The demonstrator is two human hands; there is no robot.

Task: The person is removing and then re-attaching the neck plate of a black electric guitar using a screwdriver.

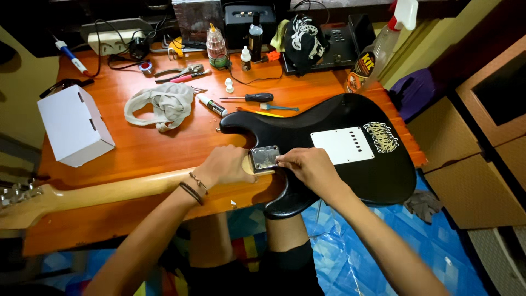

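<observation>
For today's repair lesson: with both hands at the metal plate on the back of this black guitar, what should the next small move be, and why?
Probably square the metal neck plate over the joint: the right hand pinches its edge, the left hand steadies the neck, and the screwdriver lies unused.

Packages and labels on the orange bench

A plain white cardboard box (74, 125) sits at left; a spray bottle (378, 52) with an orange-and-black label stands upper right; a gold-and-black sticker (381, 136) marks the black guitar body (378, 170), right of centre.
</observation>
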